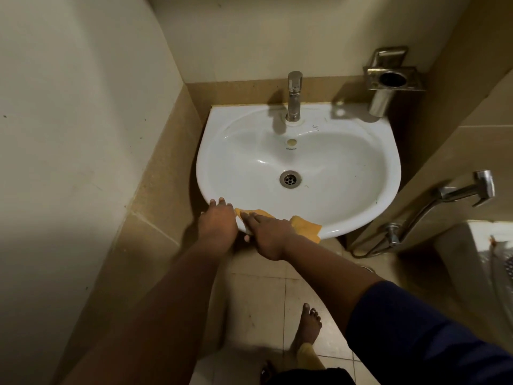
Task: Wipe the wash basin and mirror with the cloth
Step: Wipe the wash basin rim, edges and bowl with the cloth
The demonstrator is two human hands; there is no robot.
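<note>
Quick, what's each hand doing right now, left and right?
Left hand: open, fingers resting on the basin rim, holding nothing.
Right hand: open, pressing the orange cloth flat on the front rim.

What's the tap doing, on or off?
Off: no water falls from the tap, and none pools in the basin.

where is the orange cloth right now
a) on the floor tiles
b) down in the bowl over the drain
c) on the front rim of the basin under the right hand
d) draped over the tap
C: the orange cloth lies along the front rim of the wash basin, with the right hand pressing on it, and the drain is uncovered.
</note>
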